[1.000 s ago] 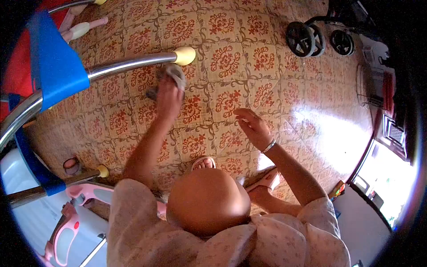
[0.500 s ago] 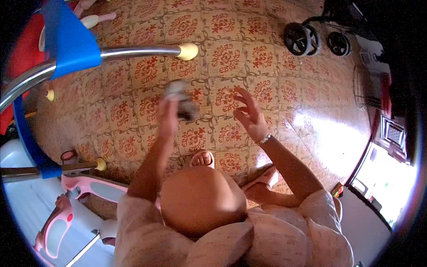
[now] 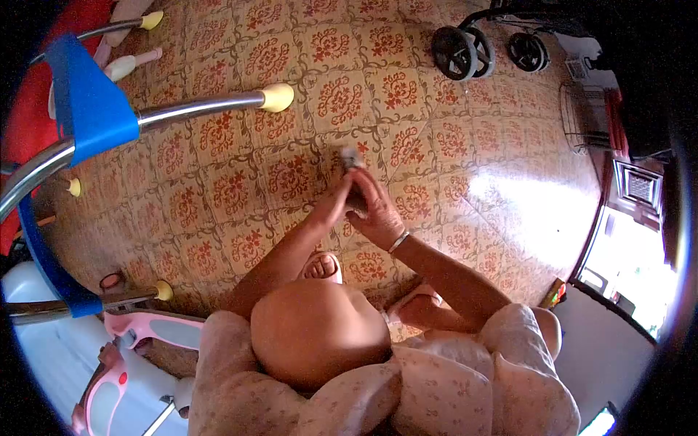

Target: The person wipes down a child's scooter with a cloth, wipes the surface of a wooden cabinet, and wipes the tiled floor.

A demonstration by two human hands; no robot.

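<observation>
My left hand (image 3: 333, 205) and my right hand (image 3: 376, 211) meet over the patterned floor (image 3: 218, 196), in front of my knee. Between them is a small grey-and-white item (image 3: 351, 157), perhaps a cloth; it is blurred, and its lower part is mostly hidden by my fingers. The fingers of both hands are pressed against it. A bracelet (image 3: 399, 241) circles my right wrist. Below my hands a sandalled foot (image 3: 321, 268) rests on the floor.
At the left, a curved metal tube (image 3: 203, 109) with a yellow end cap and blue strap reaches over the floor. Pink-and-grey plastic parts (image 3: 171, 329) lie lower left. Black wheels (image 3: 454, 54) stand upper right. Light glares on the floor at the right.
My left hand has moved right with the item, and my right hand has moved left and closed on it. My hands were apart before. The view has shifted slightly.
</observation>
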